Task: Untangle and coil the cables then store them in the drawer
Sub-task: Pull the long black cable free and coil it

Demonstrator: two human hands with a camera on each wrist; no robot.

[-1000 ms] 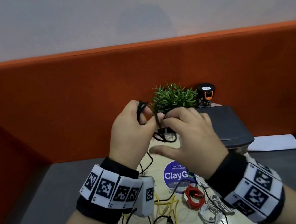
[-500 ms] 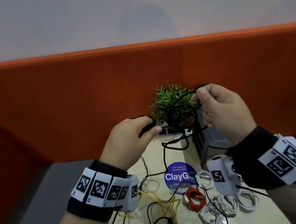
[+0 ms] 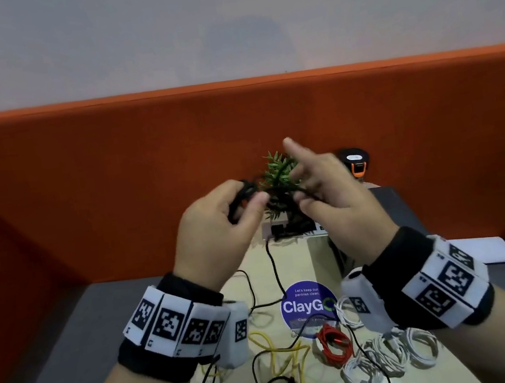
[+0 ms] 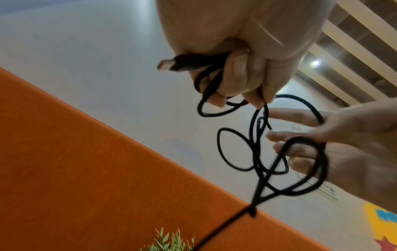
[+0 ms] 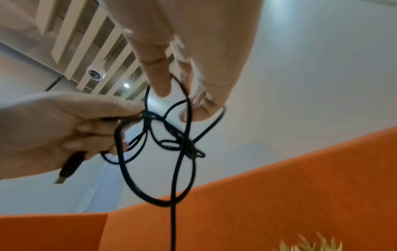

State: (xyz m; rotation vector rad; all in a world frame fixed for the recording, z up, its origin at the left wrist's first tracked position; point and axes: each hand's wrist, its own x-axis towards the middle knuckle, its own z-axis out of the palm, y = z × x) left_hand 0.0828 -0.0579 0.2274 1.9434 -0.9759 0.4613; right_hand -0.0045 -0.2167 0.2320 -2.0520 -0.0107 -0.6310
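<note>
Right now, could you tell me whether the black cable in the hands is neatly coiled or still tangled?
Still tangled. The black cable crosses itself in uneven loops between the left hand, which grips its plug end, and the right hand.

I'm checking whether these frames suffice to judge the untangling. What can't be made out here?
- Black cable: its crossings are motion-blurred in both wrist views, so the knot's structure is unreadable.
- Its far end: runs off the bottom edge of the head view.
- Left hand: its grip on the plug is hidden by the hand's back in the head view.
- Drawer: cannot be identified in any view.
- Right hand: whether it pinches the cable is unclear.
</note>
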